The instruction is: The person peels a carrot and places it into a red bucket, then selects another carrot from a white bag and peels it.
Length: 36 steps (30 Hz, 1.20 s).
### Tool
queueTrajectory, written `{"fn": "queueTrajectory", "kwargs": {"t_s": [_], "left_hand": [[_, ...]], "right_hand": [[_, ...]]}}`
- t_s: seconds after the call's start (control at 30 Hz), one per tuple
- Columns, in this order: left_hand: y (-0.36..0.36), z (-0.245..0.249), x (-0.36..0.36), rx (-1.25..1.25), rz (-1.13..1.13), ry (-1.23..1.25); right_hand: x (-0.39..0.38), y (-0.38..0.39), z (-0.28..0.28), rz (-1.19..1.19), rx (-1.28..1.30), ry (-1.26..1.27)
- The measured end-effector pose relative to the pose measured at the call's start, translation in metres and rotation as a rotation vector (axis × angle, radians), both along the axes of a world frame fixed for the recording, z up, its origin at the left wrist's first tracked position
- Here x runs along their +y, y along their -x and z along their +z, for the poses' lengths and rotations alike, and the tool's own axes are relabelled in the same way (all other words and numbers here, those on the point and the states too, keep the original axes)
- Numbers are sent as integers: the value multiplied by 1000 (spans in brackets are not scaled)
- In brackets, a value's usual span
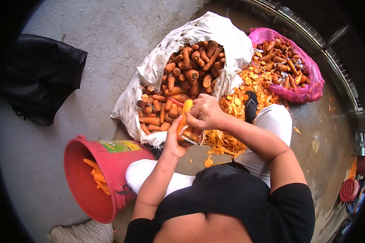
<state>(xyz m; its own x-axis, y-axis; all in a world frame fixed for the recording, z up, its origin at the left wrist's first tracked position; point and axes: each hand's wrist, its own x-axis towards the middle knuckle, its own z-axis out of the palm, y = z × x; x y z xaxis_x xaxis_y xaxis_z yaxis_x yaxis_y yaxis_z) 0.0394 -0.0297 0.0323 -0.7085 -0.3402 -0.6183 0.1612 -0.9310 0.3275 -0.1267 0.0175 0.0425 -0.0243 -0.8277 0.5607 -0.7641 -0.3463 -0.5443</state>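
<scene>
My left hand (176, 139) is closed around a carrot (187, 106), whose upper part is peeled bright orange while its lower part looks darker. Beside it, my right hand (207, 112) is curled into a grip on a peeler (192, 137); its metal blade lies against the carrot's lower part, and the fingers hide most of the handle. Just beyond both hands, a white woven sack (150, 79) gapes open, full of unpeeled carrots (186, 77). Some thin pinkish-red object shows near the carrot's tip, too small to identify.
A red bucket (119, 156) lies tipped at the left with peeled carrots (97, 176) inside. Orange peelings (227, 139) cover the floor at the right, around a dark shoe (251, 106). Behind stands a pink sack (312, 87) of carrots and scraps. Black plastic (44, 77) lies far left.
</scene>
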Motion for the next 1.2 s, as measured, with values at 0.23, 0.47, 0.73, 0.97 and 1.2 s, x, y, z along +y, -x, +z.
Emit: {"fn": "queueTrajectory", "kwargs": {"t_s": [0.23,0.47,0.73,0.97,1.2], "left_hand": [[-12,10,1,100,-128,117],[-8,-1,-8,132,-68,33],[-1,-1,0,37,-67,27],[-13,-2,4,107,-198,95],[-9,5,3,143,-113,-7]], "right_hand": [[-19,93,0,-631,-95,3],[-6,44,18,-191,-324,-174],[2,7,4,22,30,0],[-23,69,-22,-433,144,-17],[-8,117,10,-854,237,-33]]}}
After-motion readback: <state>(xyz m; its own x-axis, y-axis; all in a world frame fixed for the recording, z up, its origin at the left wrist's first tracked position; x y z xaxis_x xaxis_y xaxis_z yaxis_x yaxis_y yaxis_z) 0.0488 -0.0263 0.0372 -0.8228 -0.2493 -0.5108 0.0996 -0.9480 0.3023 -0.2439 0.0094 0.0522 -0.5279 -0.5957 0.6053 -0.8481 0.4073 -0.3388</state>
